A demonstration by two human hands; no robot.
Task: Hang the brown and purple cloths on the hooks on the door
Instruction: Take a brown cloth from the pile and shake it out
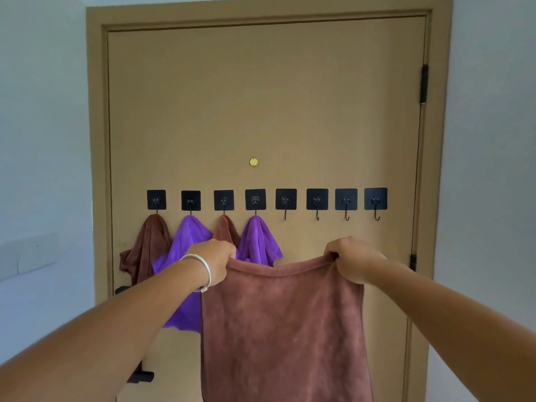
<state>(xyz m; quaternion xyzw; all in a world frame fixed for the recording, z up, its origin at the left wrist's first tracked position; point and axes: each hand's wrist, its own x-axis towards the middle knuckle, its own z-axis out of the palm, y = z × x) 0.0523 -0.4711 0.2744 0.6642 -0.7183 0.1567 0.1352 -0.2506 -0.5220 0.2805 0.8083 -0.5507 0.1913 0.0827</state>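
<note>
I hold a brown cloth [284,329] spread flat by its two top corners, my left hand [216,261] pinching one corner and my right hand [352,258] the other. It hangs in front of the tan door [261,97], below a row of several black square hooks. The leftmost hooks carry a brown cloth [149,245], a purple cloth [185,256], another brown cloth [225,229] and another purple cloth [259,242]. Bare are the hooks to the right, the nearest bare hook [286,203] just above the held cloth.
A small brass disc [253,161] sits in the door above the hooks. Dark hinges [424,84] run down the door's right edge. A black handle [140,376] juts out low on the left, partly behind my left arm. Pale walls flank the frame.
</note>
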